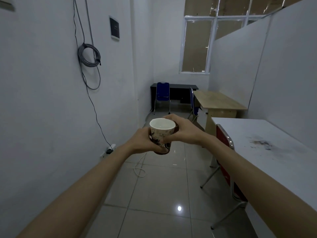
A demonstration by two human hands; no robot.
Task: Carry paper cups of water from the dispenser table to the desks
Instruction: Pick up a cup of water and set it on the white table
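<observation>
A patterned paper cup (162, 130) with a white inside and a dark base is held upright in front of me, over the tiled floor. My left hand (143, 141) wraps its lower left side and my right hand (182, 128) grips its right side near the rim. Water shows faintly inside. To the right stands a white desk (267, 140) with a dirty smear on its top. Beyond it is a wooden desk (217, 100), and a dark desk (176, 91) stands against the far wall.
A red chair (224, 148) is tucked at the white desk. Two blue chairs (162, 95) stand near the far desks. A white cable (139, 169) loops on the floor by a wall socket (109, 149). Coiled cable (89, 55) hangs on the left wall.
</observation>
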